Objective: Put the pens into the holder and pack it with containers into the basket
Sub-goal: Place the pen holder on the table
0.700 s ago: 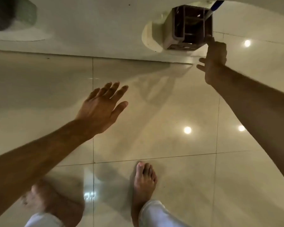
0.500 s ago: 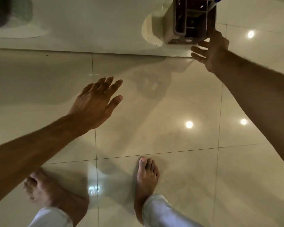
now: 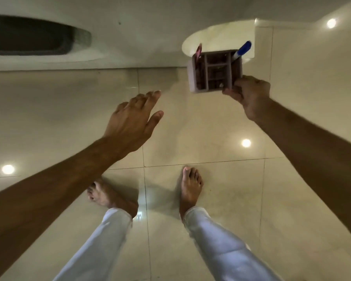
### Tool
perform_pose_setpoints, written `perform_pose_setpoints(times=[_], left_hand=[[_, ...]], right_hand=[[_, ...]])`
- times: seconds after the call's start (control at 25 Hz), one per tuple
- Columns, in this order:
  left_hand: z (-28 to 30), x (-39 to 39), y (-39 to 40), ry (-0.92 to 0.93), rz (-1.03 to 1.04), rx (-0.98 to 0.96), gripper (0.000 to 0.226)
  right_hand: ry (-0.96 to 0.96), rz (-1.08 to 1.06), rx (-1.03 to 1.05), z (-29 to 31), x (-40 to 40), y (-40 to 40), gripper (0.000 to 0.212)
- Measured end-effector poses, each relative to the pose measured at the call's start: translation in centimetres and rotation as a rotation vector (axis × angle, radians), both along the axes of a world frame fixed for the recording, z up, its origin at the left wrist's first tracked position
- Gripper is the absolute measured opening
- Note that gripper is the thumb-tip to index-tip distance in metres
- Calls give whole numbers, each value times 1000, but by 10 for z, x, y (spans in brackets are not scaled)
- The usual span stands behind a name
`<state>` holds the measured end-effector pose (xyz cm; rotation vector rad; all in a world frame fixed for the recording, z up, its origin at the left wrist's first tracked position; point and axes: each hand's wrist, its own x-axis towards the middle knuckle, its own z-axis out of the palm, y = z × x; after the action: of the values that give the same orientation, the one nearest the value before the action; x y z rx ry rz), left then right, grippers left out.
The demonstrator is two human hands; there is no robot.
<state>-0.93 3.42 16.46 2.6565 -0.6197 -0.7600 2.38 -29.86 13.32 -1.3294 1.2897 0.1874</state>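
Nearest to the viewer, two legs in white trousers (image 3: pixel 101 240) stand on the glossy cream tile floor (image 3: pixel 221 199), both feet bare. The left foot (image 3: pixel 107 196) is turned outward and the right foot (image 3: pixel 190 184) points ahead, toward the holder.

Beyond the feet, the left hand (image 3: pixel 133 118) hangs in the air, released, fingers straight and loosely spread, holding nothing. It sits well to the left of the holder and a little nearer than it, not touching anything.

Further on, the right hand (image 3: pixel 249 96) is grasping the holder (image 3: pixel 214 71) at its near right corner, thumb and fingers curled round the rim. The holder is a pale pinkish square box divided into several compartments, seen from above so its open cells face the viewer. A pen with a blue cap (image 3: pixel 242 49) stands tilted out of the holder's far right cell. At the holder's far left corner a thin pinkish pen (image 3: pixel 199 50) pokes up, too blurred to say more.

Behind the holder lies a pale rounded surface (image 3: pixel 221 35), and whether the holder rests on it or is lifted clear I cannot tell. Far to the left of the holder, a dark oval shape (image 3: pixel 34 36) sits along the pale ledge.
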Motion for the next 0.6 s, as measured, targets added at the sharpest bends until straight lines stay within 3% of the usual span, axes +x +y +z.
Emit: perform_pose_setpoints(times=[0.2, 0.4, 0.6], left_hand=[[106, 3, 10, 68, 379, -196, 65], [196, 26, 48, 206, 947, -443, 45], [259, 58, 141, 267, 1019, -519, 33]], right_hand=[[-28, 10, 91, 112, -30, 69, 23], [-79, -10, 159, 224, -33, 142, 28], [-50, -28, 84, 297, -7, 206, 23]])
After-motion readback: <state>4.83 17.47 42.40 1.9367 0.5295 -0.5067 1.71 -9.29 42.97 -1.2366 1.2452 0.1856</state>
